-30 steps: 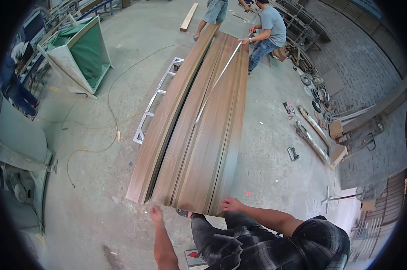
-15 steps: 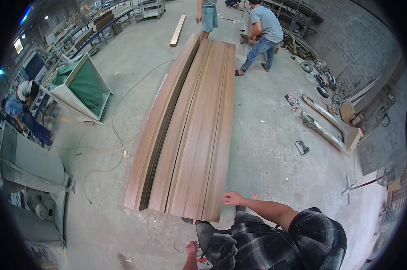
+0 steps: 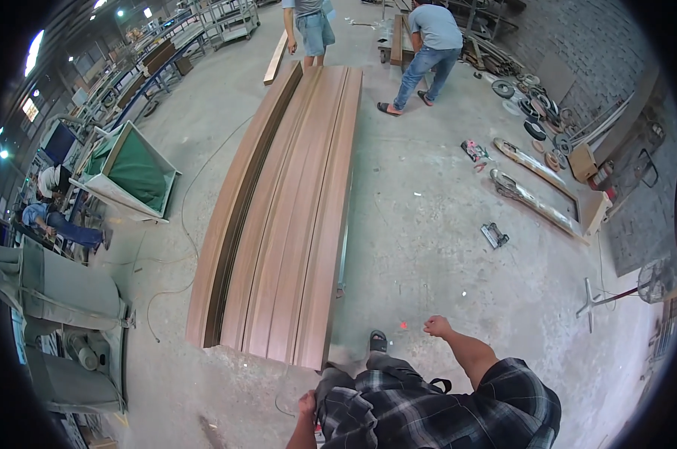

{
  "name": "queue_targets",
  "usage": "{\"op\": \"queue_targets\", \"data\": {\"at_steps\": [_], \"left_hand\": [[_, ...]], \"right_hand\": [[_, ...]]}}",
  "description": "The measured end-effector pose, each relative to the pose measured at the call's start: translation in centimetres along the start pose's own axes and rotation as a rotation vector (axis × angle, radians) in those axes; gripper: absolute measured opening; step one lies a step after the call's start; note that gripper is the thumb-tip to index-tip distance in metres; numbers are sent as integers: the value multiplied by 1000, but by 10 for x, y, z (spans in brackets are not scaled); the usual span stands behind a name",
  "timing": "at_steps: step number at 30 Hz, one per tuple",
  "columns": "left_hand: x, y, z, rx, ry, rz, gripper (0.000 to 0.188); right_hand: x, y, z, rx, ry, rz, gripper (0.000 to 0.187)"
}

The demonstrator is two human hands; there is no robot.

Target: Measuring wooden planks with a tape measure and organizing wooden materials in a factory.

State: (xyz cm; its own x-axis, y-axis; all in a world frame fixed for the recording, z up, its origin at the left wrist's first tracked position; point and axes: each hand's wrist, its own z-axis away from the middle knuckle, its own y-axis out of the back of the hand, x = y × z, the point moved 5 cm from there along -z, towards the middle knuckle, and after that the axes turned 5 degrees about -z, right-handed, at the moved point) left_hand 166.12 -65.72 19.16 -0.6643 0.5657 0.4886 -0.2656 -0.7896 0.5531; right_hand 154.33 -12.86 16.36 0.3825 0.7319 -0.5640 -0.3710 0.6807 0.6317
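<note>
A stack of long brown wooden boards [image 3: 279, 247] fills the middle of the view, running from near me to the far side. A darker gap divides its left board [image 3: 222, 247] from the wider ones. My right hand [image 3: 437, 326] hangs over the floor to the right of the stack, fingers curled in, touching nothing. Close to my left leg, below the stack's near end, is my left hand [image 3: 307, 402], loosely curled with nothing visible in it. My sandalled foot [image 3: 378, 342] is on the concrete between the stack and my right hand.
One person [image 3: 314, 34] stands at the stack's far end; another [image 3: 430, 56] bends over planks on a cart at the back. Metal frame parts [image 3: 537, 202] and a small tool [image 3: 494, 236] lie right. Left are a green-lined bin [image 3: 133, 172] and a floor cable [image 3: 196, 224].
My view has shifted, putting the boards farther left. My right hand has moved away from their near right corner. The person at the back right has bent lower over the planks.
</note>
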Motion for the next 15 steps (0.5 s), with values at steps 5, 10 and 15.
{"op": "queue_targets", "data": {"at_steps": [5,10,15], "left_hand": [[43,-21,-8,-55,-10,243,41],[53,-32,-21,-81,-78,151,38],[55,-19,-23,12,-36,67,36]], "right_hand": [[38,9,46,111,-366,-428,22],[1,-25,61,26,-328,-524,21],[-45,-46,56,-107,-230,-598,21]]}}
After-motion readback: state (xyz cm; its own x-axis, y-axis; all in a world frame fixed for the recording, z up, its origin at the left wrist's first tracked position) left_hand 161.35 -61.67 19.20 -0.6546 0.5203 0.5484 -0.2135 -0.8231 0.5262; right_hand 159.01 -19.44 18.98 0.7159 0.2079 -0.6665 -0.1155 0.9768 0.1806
